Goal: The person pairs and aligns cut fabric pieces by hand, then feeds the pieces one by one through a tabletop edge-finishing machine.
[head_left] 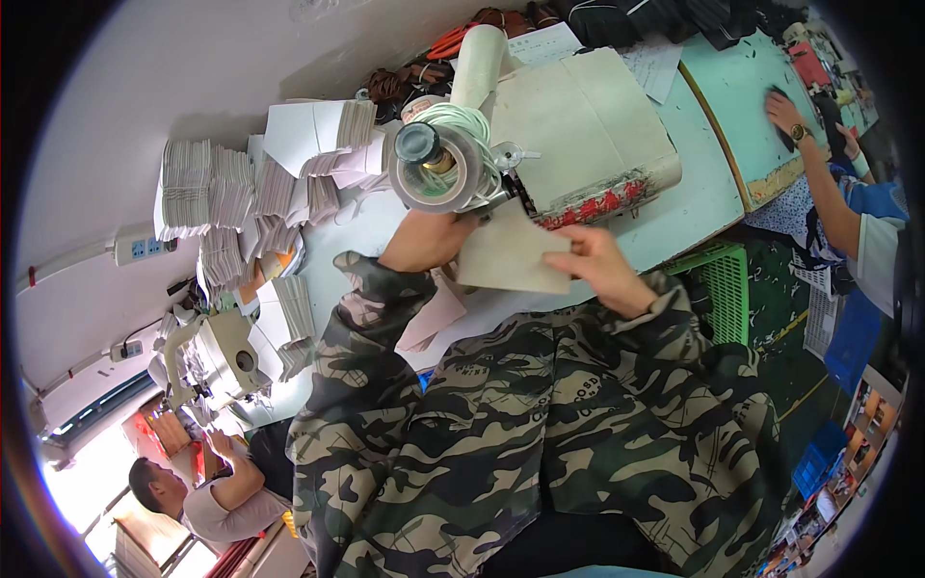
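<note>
Camouflage jacket [482, 414], plain beige sheet [513, 258]

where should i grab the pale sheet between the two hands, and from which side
Probably by the right edge, toward the lower corner, coming from the person's right, where the right hand pinches it. The pale sheet looks thin and flat, so an edge pinch suits it; the machine crowds its upper edge and the left hand its upper left.
</note>
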Action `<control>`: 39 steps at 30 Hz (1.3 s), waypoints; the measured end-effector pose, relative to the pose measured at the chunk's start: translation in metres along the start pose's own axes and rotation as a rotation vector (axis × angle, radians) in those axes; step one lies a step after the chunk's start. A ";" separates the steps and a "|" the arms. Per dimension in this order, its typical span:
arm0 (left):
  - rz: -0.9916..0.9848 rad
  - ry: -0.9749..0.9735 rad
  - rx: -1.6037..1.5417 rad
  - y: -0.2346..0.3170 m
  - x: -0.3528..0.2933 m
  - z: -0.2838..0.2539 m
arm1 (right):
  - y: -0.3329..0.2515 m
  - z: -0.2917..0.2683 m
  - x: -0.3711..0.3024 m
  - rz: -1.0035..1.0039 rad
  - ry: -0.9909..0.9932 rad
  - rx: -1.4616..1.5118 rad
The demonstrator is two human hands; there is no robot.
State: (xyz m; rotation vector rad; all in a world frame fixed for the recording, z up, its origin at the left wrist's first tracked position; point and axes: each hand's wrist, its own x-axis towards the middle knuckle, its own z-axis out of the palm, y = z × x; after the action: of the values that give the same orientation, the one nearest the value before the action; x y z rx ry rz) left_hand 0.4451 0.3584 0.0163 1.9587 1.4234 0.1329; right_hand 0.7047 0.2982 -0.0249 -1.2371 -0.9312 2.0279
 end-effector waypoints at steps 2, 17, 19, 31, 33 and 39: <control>-0.203 -0.201 -0.079 0.022 0.008 -0.013 | -0.020 -0.032 0.001 -0.088 0.008 -0.112; 0.095 0.228 0.560 -0.050 -0.112 0.064 | -0.023 -0.009 0.012 -0.507 -0.214 -0.797; 0.210 0.331 0.628 -0.047 -0.119 0.067 | 0.002 0.003 0.012 -0.445 -0.338 -0.780; -0.188 -0.392 -0.435 -0.019 -0.024 -0.009 | -0.011 0.030 0.024 0.031 -0.277 -0.499; -0.118 -0.357 -0.305 -0.029 -0.014 -0.006 | -0.016 0.023 0.032 -0.176 -0.244 -0.834; -0.151 -0.300 -0.125 -0.006 0.008 -0.026 | -0.064 -0.008 0.057 -0.583 -0.093 -1.038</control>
State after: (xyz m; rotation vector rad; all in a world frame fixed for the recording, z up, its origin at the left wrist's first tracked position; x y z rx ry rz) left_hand 0.4319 0.3783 0.0297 1.6819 1.3242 -0.1338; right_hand 0.6966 0.3810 -0.0048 -1.1046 -2.2283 1.1102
